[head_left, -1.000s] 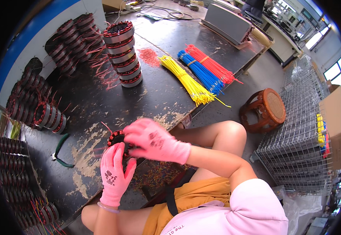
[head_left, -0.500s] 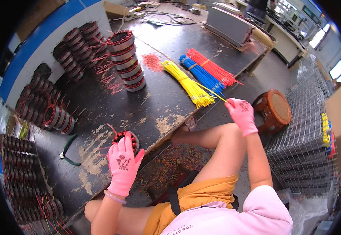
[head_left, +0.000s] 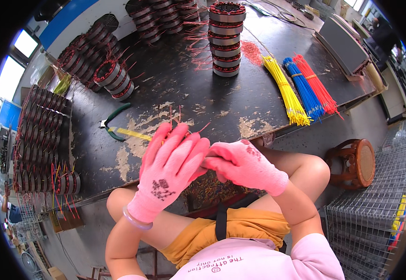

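Both my hands wear pink knit gloves and meet over the table's near edge. My left hand [head_left: 170, 163] is closed over a motor stator, almost wholly hidden behind its fingers; thin red lead wires [head_left: 206, 126] poke up past the fingertips. Against it on the right, my right hand [head_left: 242, 163] has its fingers pinched together, their tips partly covered. A blurred yellow wire [head_left: 133, 134] sticks out to the left from behind my left hand, near green-handled pliers [head_left: 114, 122] on the tabletop; its other end is hidden by my hands.
A stack of stators [head_left: 226, 42] stands at the back. Bundles of yellow [head_left: 287, 91], blue [head_left: 304, 88] and red wires [head_left: 316, 84] lie to its right. More stators [head_left: 114, 79] crowd the left. A wooden stool [head_left: 364, 163] and wire-mesh cage [head_left: 371, 219] are at right.
My right hand has come from beside the wire bundles to my left hand, bringing the yellow wire. My left hand and stator have shifted; the whole view has turned leftward.
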Motion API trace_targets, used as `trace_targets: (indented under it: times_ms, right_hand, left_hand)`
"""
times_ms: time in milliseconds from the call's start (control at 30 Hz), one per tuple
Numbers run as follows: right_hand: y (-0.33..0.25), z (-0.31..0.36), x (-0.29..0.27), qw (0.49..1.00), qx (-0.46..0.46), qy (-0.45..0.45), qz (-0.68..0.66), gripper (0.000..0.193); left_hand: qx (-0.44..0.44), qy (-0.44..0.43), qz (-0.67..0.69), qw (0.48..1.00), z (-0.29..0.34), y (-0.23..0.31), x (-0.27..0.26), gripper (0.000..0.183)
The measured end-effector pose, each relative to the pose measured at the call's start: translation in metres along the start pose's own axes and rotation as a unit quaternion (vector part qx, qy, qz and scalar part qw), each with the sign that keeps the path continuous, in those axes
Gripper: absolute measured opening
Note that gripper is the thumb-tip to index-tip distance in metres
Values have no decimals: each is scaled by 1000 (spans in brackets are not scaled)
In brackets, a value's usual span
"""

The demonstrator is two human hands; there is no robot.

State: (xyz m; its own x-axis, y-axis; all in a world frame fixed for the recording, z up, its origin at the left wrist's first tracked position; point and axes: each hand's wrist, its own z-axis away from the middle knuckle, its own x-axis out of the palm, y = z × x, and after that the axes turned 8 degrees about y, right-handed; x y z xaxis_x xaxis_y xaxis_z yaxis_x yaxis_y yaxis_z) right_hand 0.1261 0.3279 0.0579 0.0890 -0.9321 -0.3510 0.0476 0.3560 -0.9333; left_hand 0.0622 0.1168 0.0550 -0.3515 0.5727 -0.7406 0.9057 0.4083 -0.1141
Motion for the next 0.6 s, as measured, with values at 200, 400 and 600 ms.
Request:
trace_targets:
  times_ms: [200,400,600]
  right_hand:
    - [14,-19,8,997,-63,11,47,19]
    - [28,-29,24,978,-98,96,155,23]
    - [69,-71,18,835,-301,210,410,17]
  left_hand:
    - [-53,-39,24,998,21,-14,11,34]
    - [-136,-110,33,984,33,-13,21,31]
    - [-349,8,206,914,27,-28,52,19]
